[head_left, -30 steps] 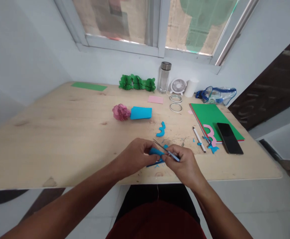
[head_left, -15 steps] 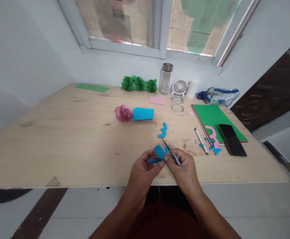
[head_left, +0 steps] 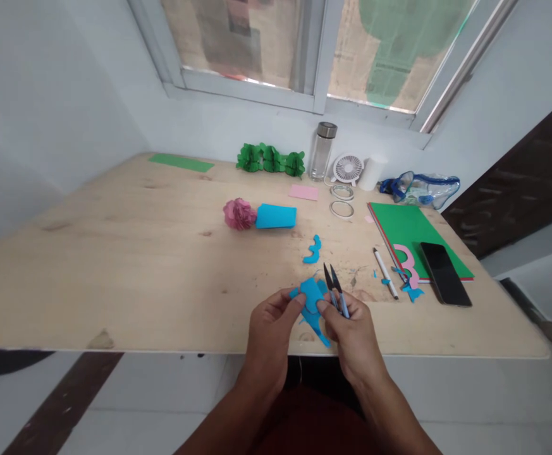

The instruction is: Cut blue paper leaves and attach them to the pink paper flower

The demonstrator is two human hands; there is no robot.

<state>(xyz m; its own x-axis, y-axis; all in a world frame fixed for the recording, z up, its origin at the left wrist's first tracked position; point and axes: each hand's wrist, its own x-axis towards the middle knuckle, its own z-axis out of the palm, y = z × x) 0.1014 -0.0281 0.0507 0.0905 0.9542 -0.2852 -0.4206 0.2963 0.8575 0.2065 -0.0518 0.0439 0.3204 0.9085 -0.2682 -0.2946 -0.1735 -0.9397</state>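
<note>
Paper piece, blue, above bench near its front edge. Left hand pinches 1 side, right hand the other; right also grips snips, blades apart. Beyond: white pen off right, curved blue cutout, then pink paper flower just beside blue folded paper, 2 tape rings, bottle by wall.

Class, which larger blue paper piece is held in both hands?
The blue piece pinched between the left hand and right hand; the blue oblong by the pink flower and the wavy blue cut-out rest on the table.
</note>
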